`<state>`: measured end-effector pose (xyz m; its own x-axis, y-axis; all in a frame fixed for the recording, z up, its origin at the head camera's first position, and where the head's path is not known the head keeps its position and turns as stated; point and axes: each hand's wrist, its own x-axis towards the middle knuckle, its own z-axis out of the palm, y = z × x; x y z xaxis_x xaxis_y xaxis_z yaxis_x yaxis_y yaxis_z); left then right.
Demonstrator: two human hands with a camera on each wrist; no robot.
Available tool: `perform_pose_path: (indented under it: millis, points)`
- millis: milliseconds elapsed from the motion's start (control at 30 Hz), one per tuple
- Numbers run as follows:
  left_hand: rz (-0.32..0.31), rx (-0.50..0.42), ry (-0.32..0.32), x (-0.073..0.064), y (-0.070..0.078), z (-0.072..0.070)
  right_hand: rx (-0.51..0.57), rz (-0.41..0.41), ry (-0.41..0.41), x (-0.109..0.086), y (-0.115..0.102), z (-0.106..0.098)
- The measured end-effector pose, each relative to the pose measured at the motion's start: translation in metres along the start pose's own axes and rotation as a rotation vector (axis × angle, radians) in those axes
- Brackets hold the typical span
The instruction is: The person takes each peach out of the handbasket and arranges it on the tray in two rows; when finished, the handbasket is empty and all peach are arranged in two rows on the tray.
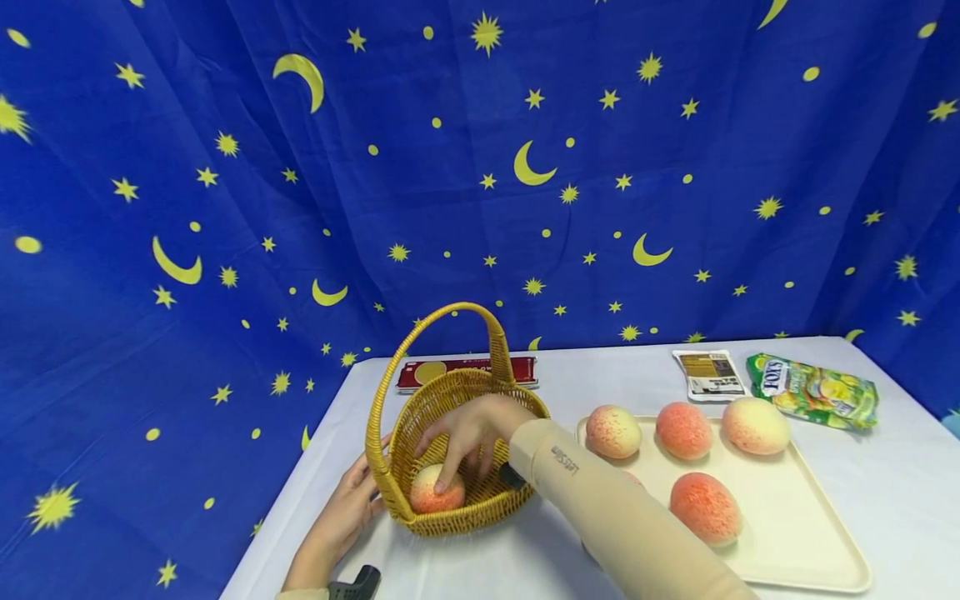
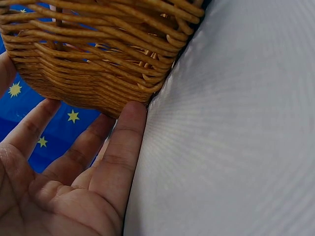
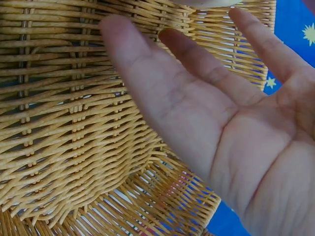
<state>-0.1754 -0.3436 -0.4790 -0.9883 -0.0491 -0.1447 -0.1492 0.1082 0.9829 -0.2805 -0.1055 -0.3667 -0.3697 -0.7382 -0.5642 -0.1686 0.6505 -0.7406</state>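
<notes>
A yellow wicker basket with a tall arched handle stands at the left of the table, tipped slightly toward me. Inside, against its near left side, lies a pink and cream peach. My right hand reaches down into the basket, fingers spread, one digit touching the peach's upper side. In the right wrist view the fingers are loosely extended over the weave, and just a pale sliver of the peach shows at the top edge. My left hand supports the basket's outer left side; its fingertips touch the lower weave.
Right of the basket is a cream tray bearing several peaches, one mostly hidden by my right sleeve. Behind it lie a brown-and-white packet and a green FOX'S candy bag. A red package lies behind the basket.
</notes>
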Motion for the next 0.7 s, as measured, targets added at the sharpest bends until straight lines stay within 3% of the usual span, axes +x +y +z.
perform_pose_path:
  millis: [233, 700]
  points:
    - [0.000, -0.015, -0.002, 0.0013, -0.0003, 0.0001, 0.107, 0.035, -0.039, 0.0044, -0.0012, 0.0002]
    - [0.013, -0.010, -0.008, -0.0001, 0.0011, 0.0008, 0.109, 0.014, -0.061, 0.0101, 0.0018, 0.0032]
